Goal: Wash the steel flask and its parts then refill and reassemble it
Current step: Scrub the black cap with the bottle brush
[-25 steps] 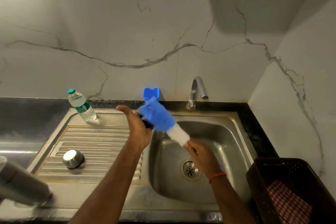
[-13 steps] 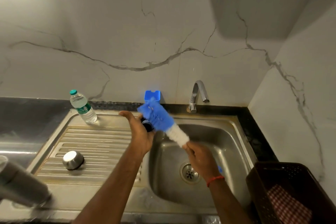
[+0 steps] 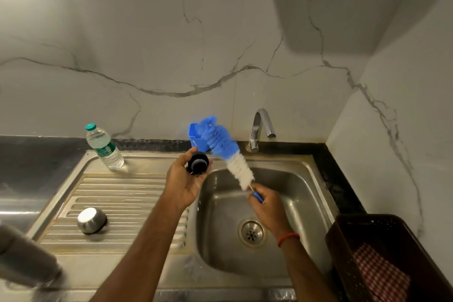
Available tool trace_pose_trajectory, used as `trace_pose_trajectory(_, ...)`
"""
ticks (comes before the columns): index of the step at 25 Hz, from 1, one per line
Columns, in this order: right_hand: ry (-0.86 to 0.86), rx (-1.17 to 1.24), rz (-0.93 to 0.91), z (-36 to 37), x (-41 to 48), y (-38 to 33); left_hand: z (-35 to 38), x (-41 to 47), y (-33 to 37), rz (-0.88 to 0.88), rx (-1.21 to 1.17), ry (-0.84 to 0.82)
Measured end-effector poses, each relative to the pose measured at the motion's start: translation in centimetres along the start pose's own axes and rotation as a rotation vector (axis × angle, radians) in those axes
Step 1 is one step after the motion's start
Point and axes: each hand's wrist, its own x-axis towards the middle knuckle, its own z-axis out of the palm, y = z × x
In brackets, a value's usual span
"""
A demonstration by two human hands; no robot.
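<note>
My left hand [image 3: 182, 182] holds a small black round flask stopper [image 3: 198, 164] in its fingertips, above the sink's left rim. My right hand [image 3: 268, 205] grips the blue handle of a bottle brush [image 3: 226, 152] with blue and white bristles; the brush points up and to the left, just right of the stopper and apart from it. The steel flask body [image 3: 23, 258] stands blurred at the bottom left corner of the counter. A steel cup lid [image 3: 92, 220] lies upside down on the ribbed drainboard [image 3: 127, 203].
A plastic water bottle [image 3: 104, 147] stands at the drainboard's back left. A blue holder [image 3: 196, 136] sits behind the brush, by the wall. The tap [image 3: 261, 127] is over the sink basin [image 3: 294, 203], with no water running. A dark basket [image 3: 382, 247] with a checked cloth stands at right.
The brush has lifted off the stopper and swung up toward the wall. The stopper's face shows now in my left hand. The camera has tilted slightly.
</note>
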Motion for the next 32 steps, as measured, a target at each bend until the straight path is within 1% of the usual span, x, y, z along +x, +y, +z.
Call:
trace_pose_trajectory(4,0.022,-0.017,-0.110,0.4,0.8,-2.0,-0.1,-0.2,-0.4,0.048,0.008,0.007)
trace_pose_trajectory(7,-0.036,-0.039,-0.142,0.6,0.9,-2.6,-0.4,0.0,-0.7,0.068,0.033,0.029)
trace_pose_trajectory(9,-0.070,-0.134,-0.199,1.0,0.8,-2.6,-0.5,0.4,-1.0,0.081,0.045,0.035)
trace_pose_trajectory(12,-0.040,-0.353,-0.306,2.0,0.8,-2.7,-0.5,1.2,-0.8,0.109,0.012,0.057)
trace_pose_trajectory(14,-0.058,-0.446,-0.297,2.0,0.5,-1.6,-1.0,2.1,-0.4,0.162,-0.044,0.058)
trace_pose_trajectory(17,-0.090,-0.406,-0.242,1.5,-1.1,1.4,-1.4,2.0,-0.3,0.225,-0.016,0.089)
trace_pose_trajectory(19,-0.097,-0.390,-0.221,1.9,-0.9,0.3,-1.0,1.4,-1.3,0.272,0.036,0.072)
trace_pose_trajectory(21,-0.091,-0.484,-0.250,2.6,0.9,-2.8,-0.1,1.3,-2.3,0.336,0.099,0.056)
trace_pose_trajectory(23,-0.097,-0.526,-0.276,2.9,2.3,-4.7,0.6,1.4,-2.0,0.413,0.142,0.099)
trace_pose_trajectory(24,-0.104,-0.514,-0.266,2.7,2.4,-4.1,0.7,1.7,-1.3,0.441,0.139,0.116)
trace_pose_trajectory(26,-0.135,-0.455,-0.189,2.0,0.8,-1.4,0.2,2.2,0.1,0.487,0.103,0.144)
trace_pose_trajectory(28,-0.161,-0.418,-0.141,1.9,-0.9,-0.1,-0.1,2.0,0.1,0.490,0.111,0.189)
trace_pose_trajectory(30,-0.155,-0.431,-0.159,2.4,0.4,-1.6,0.0,1.8,-1.6,0.517,0.205,0.188)
trace_pose_trajectory(32,-0.126,-0.435,-0.187,2.7,1.8,-3.4,0.6,1.5,-2.5,0.557,0.303,0.232)
